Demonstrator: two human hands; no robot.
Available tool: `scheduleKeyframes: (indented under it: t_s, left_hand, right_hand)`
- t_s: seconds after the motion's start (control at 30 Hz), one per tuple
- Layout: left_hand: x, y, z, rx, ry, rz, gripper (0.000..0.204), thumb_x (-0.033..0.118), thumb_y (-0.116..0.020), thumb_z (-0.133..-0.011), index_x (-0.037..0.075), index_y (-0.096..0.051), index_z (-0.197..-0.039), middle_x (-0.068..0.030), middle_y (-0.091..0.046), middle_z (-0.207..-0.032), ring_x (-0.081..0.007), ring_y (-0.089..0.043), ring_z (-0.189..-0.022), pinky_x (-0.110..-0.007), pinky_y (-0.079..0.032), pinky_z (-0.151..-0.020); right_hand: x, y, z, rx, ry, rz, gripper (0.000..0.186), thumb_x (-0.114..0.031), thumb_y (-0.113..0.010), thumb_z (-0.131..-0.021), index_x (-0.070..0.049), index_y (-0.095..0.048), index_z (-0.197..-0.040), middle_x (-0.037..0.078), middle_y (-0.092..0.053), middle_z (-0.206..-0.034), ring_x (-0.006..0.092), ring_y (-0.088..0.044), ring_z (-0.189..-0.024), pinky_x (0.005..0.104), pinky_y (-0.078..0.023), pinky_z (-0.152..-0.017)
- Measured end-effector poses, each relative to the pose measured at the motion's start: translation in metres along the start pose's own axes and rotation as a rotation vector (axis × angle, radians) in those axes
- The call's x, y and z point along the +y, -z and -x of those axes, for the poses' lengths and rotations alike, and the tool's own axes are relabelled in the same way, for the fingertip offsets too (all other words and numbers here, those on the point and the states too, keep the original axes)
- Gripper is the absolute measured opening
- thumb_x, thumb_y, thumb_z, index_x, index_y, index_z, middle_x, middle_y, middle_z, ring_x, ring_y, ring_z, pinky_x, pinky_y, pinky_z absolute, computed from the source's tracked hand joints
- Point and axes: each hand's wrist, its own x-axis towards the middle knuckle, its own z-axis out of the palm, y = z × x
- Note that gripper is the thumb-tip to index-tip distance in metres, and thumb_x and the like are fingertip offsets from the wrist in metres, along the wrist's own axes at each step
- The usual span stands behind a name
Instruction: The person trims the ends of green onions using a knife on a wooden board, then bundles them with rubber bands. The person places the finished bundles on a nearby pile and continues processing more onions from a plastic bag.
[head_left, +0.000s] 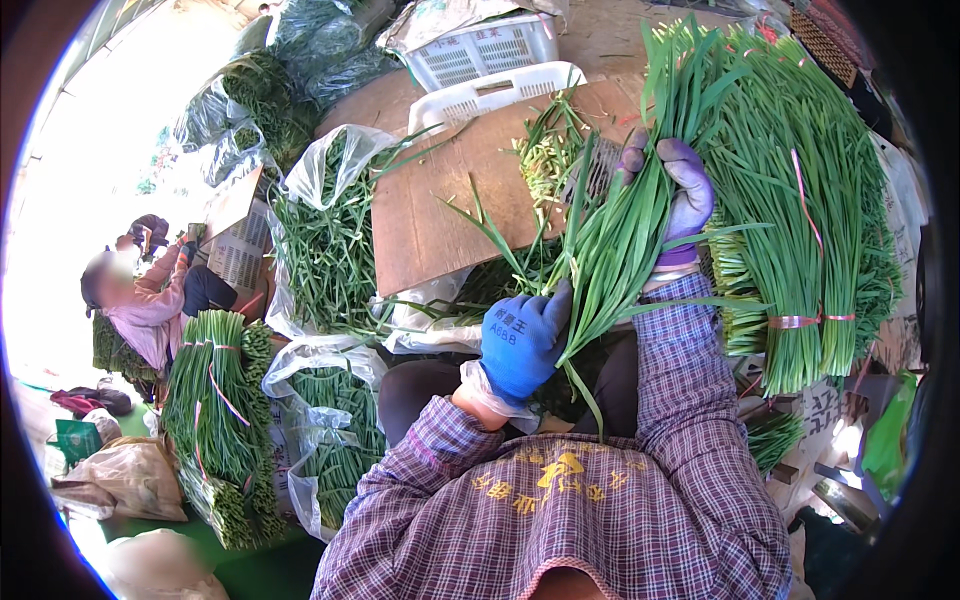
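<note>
My right hand (672, 180), in a purple-grey glove, is closed round a loose bunch of long green leafy stalks (625, 245) whose upper leaves fan out above it. Lower and to the left, my left hand (523, 338), in a blue glove over a clear plastic one, has its fingers bent round the pale ends of the same bunch. Behind them lies a brown board (440, 210) with a small pile of trimmed stalks (550, 150) on it. A tall stack of tied bundles (820, 240) stands at my right, close beside the right hand.
An open bag of loose greens (320, 260) sits left of the board, another bag (340, 440) below it. Tied bundles (210, 410) stand at left. A person in pink (148, 300) sits beyond them. White crates (485, 55) and wrapped bundles (335, 40) are at the back.
</note>
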Motion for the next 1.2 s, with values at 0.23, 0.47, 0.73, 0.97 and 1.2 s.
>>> scheduleKeyframes:
  t_s: [0.23, 0.47, 0.73, 0.97, 1.2]
  left_hand:
    - [0.007, 0.024, -0.002, -0.278, 0.127, 0.728, 0.019, 0.011, -0.073, -0.077, 0.003, -0.068, -0.095, -0.0084, -0.067, -0.077, -0.0179, -0.064, -0.068, -0.028, -0.049, -0.062]
    - [-0.008, 0.034, 0.022, -0.665, 0.182, 1.109, 0.021, 0.008, -0.072, -0.080, -0.002, -0.068, -0.097, -0.0124, -0.069, -0.084, -0.0152, -0.066, -0.072, -0.029, -0.053, -0.065]
    - [-0.028, 0.016, 0.039, -0.470, 0.846, 1.587, 0.042, 0.025, -0.064, -0.088, -0.004, -0.057, -0.117, -0.0111, -0.067, -0.097, -0.0194, -0.065, -0.083, -0.030, -0.052, -0.077]
    - [0.012, 0.003, 0.020, -0.399, 0.677, 2.139, 0.069, 0.043, -0.063, -0.085, 0.002, -0.040, -0.135, -0.0091, -0.056, -0.122, -0.0237, -0.057, -0.109, -0.042, -0.048, -0.090]
    - [0.003, 0.008, 0.022, -0.375, 0.595, 2.152, 0.071, 0.048, -0.064, -0.082, -0.002, -0.045, -0.129, -0.0113, -0.056, -0.122, -0.0218, -0.055, -0.111, -0.037, -0.045, -0.095]
  right_hand:
    - [-0.011, 0.023, -0.011, -0.231, -0.069, -0.189, 0.031, -0.025, -0.048, -0.090, 0.000, -0.059, -0.106, 0.011, -0.060, -0.100, 0.0200, -0.051, -0.081, 0.0344, -0.046, -0.074]
    - [-0.025, 0.037, -0.012, -0.223, -0.203, -0.393, 0.027, -0.024, -0.059, -0.088, -0.004, -0.056, -0.106, 0.001, -0.050, -0.089, 0.0145, -0.048, -0.084, 0.0295, -0.041, -0.076]
    - [-0.022, 0.012, -0.016, -0.404, -0.290, -0.455, 0.035, -0.024, -0.056, -0.093, 0.000, -0.049, -0.117, 0.000, -0.048, -0.090, 0.0120, -0.046, -0.083, 0.0265, -0.042, -0.083]
    - [-0.028, 0.018, -0.017, -0.316, -0.310, -0.324, 0.015, -0.020, -0.059, -0.089, -0.011, -0.048, -0.091, -0.003, -0.049, -0.088, 0.0087, -0.047, -0.080, 0.0257, -0.042, -0.078]
    - [-0.027, 0.037, -0.018, -0.360, -0.282, -0.353, 0.043, -0.027, -0.057, -0.088, 0.002, -0.047, -0.118, 0.007, -0.055, -0.102, 0.0183, -0.049, -0.093, 0.0322, -0.040, -0.086]
